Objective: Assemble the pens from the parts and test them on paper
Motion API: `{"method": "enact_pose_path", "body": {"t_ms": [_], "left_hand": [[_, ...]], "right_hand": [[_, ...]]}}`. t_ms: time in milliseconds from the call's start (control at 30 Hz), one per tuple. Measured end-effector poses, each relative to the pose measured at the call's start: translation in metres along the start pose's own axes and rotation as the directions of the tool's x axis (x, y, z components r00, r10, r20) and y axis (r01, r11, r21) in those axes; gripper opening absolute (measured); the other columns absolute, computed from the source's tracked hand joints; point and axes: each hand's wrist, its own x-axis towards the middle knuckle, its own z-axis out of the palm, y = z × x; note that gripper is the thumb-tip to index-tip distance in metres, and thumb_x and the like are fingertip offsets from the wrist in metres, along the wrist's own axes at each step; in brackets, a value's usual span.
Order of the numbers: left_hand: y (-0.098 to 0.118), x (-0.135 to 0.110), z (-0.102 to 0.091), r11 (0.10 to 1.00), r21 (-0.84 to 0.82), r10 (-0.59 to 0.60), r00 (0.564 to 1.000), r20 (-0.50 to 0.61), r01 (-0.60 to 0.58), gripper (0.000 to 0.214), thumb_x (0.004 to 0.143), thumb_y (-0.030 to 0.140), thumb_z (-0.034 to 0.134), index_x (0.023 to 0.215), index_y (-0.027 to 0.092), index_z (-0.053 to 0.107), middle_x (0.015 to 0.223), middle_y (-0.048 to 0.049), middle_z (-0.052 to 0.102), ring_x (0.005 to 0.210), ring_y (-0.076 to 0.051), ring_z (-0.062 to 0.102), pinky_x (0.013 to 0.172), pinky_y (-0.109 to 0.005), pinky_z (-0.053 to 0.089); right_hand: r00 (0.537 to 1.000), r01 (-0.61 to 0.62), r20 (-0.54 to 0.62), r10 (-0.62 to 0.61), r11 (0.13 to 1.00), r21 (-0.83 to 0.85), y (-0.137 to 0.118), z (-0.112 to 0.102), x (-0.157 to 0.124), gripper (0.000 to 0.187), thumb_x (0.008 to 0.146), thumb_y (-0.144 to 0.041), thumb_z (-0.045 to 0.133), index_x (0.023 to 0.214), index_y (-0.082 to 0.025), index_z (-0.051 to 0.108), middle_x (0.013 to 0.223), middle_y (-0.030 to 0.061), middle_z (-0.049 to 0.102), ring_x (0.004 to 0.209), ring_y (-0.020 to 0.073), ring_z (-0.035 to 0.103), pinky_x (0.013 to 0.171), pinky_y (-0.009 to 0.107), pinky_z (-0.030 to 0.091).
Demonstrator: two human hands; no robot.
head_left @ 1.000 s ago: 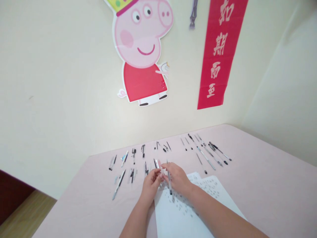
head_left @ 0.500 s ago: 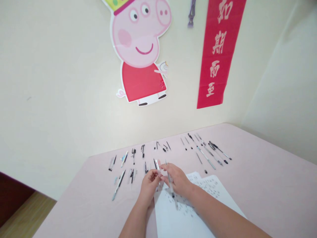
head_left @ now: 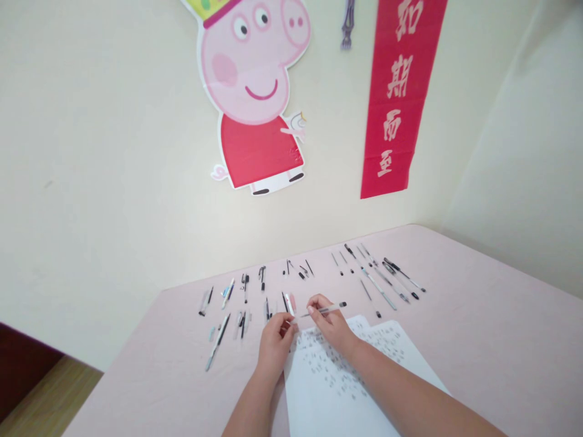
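Observation:
In my right hand is a clear pen, pinched between thumb and fingers. It lies nearly level, its dark end out to the right and its thin tip pointing left. My left hand is closed just left of that tip, thumb and fingertips together; a small pale or clear piece seems to show at them, too small to name. Beneath both hands lies white paper covered in handwritten marks. Just beyond the fingers are a white pen piece and a pink piece.
Pen parts lie in small groups on the pink table, among them a pale blue and black pen at left. More pens and refills are at the back right. A wall with a pig cutout rises behind.
The pen in my right hand has swung from steeply slanted to nearly level, its dark end now to the right. My hands have moved slightly apart.

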Motion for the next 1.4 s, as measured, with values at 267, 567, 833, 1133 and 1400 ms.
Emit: {"method": "enact_pose_path", "body": {"t_ms": [267, 567, 833, 1133, 1400], "left_hand": [[0.005, -0.002, -0.002, 0.995, 0.069, 0.070, 0.997, 0.024, -0.072, 0.014, 0.073, 0.024, 0.054, 0.084, 0.019, 0.061, 0.074, -0.0017, 0.061, 0.061, -0.015, 0.055, 0.060, -0.028, 0.044], [0.006, 0.000, -0.003, 0.983, 0.112, 0.140, 0.988, 0.061, -0.146, 0.010, 0.075, 0.026, 0.056, 0.080, 0.019, 0.062, 0.074, -0.0029, 0.061, 0.063, -0.016, 0.055, 0.061, -0.028, 0.043], [0.011, 0.000, -0.006, 0.971, 0.121, 0.199, 0.979, 0.052, -0.204, 0.009, 0.075, 0.024, 0.057, 0.078, 0.019, 0.064, 0.074, -0.0043, 0.062, 0.063, -0.016, 0.056, 0.061, -0.028, 0.044], [0.012, -0.003, -0.008, 0.945, 0.205, 0.248, 0.967, 0.053, -0.253, 0.012, 0.078, 0.024, 0.054, 0.078, 0.019, 0.065, 0.072, -0.0034, 0.060, 0.067, -0.016, 0.057, 0.062, -0.028, 0.044], [0.015, -0.004, -0.008, 0.937, 0.236, 0.253, 0.966, 0.045, -0.256, 0.011, 0.078, 0.023, 0.054, 0.074, 0.018, 0.064, 0.072, -0.0036, 0.060, 0.066, -0.016, 0.056, 0.062, -0.027, 0.043]], "right_hand": [[0.998, -0.004, 0.057, 0.006, 1.000, -0.029, -0.001, 0.001, -0.001, 0.012, 0.083, -0.030, 0.047, 0.078, -0.019, 0.048, 0.064, -0.0033, 0.044, 0.060, 0.0116, 0.042, 0.057, 0.022, 0.035], [0.990, -0.133, 0.041, 0.133, 0.991, 0.001, 0.010, 0.004, 0.004, 0.017, 0.074, -0.030, 0.057, 0.065, -0.018, 0.049, 0.054, -0.0054, 0.043, 0.050, 0.0089, 0.040, 0.049, 0.021, 0.032], [0.968, -0.249, 0.085, 0.237, 0.953, 0.172, 0.010, 0.004, 0.006, 0.028, 0.070, -0.041, 0.062, 0.064, -0.018, 0.047, 0.047, -0.0066, 0.046, 0.042, 0.0078, 0.042, 0.044, 0.020, 0.032], [0.947, -0.321, 0.116, 0.300, 0.904, 0.283, 0.014, 0.007, 0.005, 0.033, 0.066, -0.046, 0.065, 0.065, -0.018, 0.047, 0.047, -0.0060, 0.051, 0.039, 0.0065, 0.043, 0.041, 0.019, 0.034], [0.956, -0.294, 0.100, 0.277, 0.916, 0.272, 0.010, 0.008, 0.003, 0.034, 0.068, -0.046, 0.064, 0.063, -0.017, 0.047, 0.048, -0.0050, 0.052, 0.040, 0.0065, 0.044, 0.042, 0.019, 0.034]]}}
